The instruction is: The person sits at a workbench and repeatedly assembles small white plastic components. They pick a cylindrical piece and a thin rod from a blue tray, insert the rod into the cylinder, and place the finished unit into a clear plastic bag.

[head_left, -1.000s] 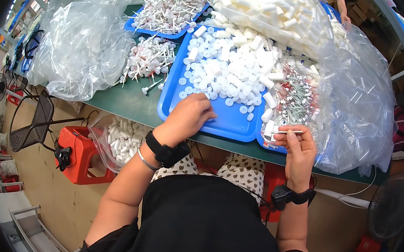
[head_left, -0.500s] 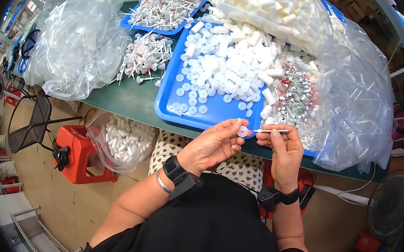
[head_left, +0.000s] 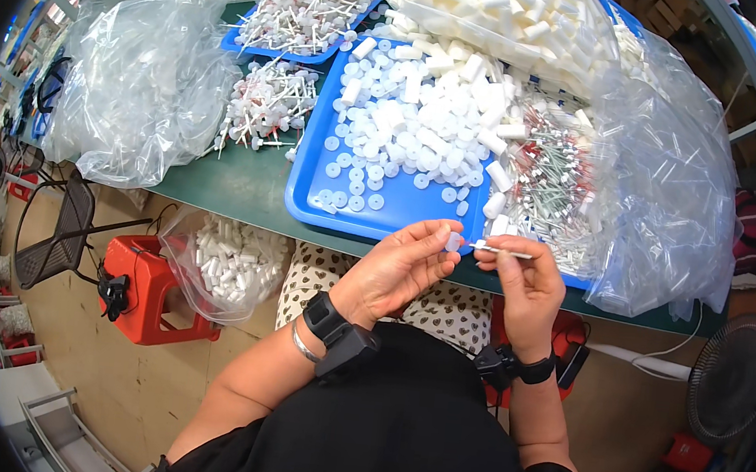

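Observation:
In front of me, at the table's near edge, my left hand pinches a small translucent white disc between thumb and fingertips. Close to its right, my right hand grips a thin pin with a white end, pointed at the disc. Whether the tip touches the disc is too small to tell. Just beyond both hands lies a blue tray with loose translucent discs and white foam-like cylinders. Right of these is a heap of thin metal pins, some with red parts.
Finished-looking pins with discs fill another blue tray and a pile beside it. Clear plastic bags flank the green table. Red stool, bag of white cylinders and fan stand below.
The pin in my right hand has tilted slightly and sits a little nearer the disc. My left hand keeps its pinch, and the whole view has shifted slightly.

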`<state>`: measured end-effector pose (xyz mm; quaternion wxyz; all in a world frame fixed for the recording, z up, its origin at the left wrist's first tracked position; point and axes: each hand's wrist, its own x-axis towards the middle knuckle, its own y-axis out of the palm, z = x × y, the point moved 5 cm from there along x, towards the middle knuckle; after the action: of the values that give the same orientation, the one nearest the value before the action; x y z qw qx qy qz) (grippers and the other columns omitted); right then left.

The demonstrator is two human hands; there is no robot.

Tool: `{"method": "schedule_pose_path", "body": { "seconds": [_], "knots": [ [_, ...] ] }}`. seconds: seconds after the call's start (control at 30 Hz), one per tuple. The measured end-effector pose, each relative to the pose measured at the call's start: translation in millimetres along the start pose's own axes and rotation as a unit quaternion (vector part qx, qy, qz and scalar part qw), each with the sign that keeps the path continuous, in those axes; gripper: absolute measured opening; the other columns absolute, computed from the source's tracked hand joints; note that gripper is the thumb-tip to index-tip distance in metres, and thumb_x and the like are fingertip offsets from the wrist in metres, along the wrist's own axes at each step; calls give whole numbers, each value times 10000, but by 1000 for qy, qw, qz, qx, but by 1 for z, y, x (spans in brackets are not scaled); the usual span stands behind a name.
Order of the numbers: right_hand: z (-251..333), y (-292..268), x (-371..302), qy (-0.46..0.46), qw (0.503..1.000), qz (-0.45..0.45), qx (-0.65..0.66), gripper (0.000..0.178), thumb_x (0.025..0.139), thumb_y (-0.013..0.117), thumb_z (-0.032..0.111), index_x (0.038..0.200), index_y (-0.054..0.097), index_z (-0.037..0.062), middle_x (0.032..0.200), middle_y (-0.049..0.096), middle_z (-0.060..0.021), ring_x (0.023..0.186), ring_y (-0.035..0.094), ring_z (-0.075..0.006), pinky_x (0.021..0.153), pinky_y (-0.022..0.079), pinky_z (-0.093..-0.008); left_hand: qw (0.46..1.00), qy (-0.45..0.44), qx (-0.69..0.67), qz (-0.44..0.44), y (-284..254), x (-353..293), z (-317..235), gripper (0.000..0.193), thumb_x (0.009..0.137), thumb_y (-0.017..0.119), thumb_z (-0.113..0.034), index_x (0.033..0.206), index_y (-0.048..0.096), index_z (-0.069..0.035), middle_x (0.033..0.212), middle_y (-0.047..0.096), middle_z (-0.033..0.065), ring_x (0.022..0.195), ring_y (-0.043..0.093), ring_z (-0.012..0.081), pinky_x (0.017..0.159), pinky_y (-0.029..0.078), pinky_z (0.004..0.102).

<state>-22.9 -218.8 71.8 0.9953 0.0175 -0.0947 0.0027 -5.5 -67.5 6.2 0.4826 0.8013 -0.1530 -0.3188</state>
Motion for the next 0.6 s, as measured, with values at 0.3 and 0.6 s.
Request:
{"method": "schedule_pose_path", "body": {
  "seconds": [0.3,0.6],
  "knots": [
    [10,5,0,-93,931,56,-347,147,810,692,-17,952,656,-3,841,678,-127,691,678,-241,588,525,-304,999,-3,51,-15,0,-1,4,298,956,607,-180,1198,577,-7,952,634,14,824,620,91,728,527,216],
    [11,7,-5,-225,877,36,-423,166,796,693,-20,959,664,-8,821,681,-136,672,674,-275,562,529,-327,999,-42,19,23,-1,2,21,337,966,591,-212,1239,551,-18,890,610,17,750,575,100,699,523,227]
  ]
}}
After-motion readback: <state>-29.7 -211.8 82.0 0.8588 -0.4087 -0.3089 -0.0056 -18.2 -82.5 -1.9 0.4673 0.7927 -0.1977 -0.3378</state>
